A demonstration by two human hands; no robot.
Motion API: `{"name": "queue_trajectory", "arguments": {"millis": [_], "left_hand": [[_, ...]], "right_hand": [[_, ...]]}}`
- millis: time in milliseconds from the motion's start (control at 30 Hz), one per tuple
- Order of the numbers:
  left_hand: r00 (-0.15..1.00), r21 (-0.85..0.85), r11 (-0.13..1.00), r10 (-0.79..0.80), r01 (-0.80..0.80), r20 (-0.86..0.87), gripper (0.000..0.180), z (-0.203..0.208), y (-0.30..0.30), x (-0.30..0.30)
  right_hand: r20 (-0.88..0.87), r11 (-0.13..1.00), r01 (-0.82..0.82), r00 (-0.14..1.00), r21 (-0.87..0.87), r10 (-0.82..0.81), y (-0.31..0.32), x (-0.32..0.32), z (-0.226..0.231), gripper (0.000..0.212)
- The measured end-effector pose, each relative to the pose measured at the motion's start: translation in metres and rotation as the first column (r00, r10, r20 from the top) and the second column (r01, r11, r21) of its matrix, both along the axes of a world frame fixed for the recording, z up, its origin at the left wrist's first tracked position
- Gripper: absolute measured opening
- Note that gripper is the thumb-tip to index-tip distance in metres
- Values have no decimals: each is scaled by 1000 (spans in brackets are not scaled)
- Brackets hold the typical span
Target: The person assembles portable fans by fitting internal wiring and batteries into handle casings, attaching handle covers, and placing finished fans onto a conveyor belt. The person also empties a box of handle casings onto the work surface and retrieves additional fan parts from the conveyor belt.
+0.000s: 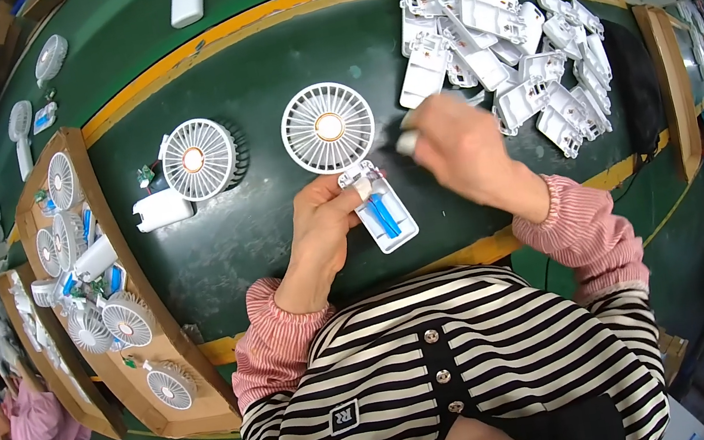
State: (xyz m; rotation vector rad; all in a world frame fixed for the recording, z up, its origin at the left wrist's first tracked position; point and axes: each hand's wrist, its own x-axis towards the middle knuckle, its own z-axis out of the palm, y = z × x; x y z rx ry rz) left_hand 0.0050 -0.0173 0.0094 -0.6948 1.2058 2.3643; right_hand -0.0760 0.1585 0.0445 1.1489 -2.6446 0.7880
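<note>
My left hand [316,235] holds a white handheld fan [388,225] by its handle, thumb on the neck. The handle lies uncovered, with a blue battery [383,215] inside, and the round grille [328,128] points away from me. Just right of the fan, my right hand [465,151] hangs over the table with its fingers curled together. White covers sit on its fingertips; whether they pinch anything small is hidden. To the left lies another white fan [200,159], next to a white handle part [163,210] and a small green circuit board [146,174].
A heap of white plastic handle shells [481,43] covers the table's far right. At the left stands a cardboard tray [202,405] with several fans. Another cardboard box [671,91] borders the right side. Yellow-orange tape [188,57] edges the green table [246,71].
</note>
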Motion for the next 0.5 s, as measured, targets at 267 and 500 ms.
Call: {"name": "queue_trajectory", "arguments": {"millis": [267, 500], "left_hand": [[994, -34, 997, 66, -69, -92, 24, -2, -3, 7], [988, -25, 994, 106, -109, -116, 25, -8, -4, 9]], "right_hand": [[-254, 893, 370, 917, 254, -308, -11, -15, -25, 53], [-327, 907, 359, 903, 218, -279, -4, 0, -24, 51]]}}
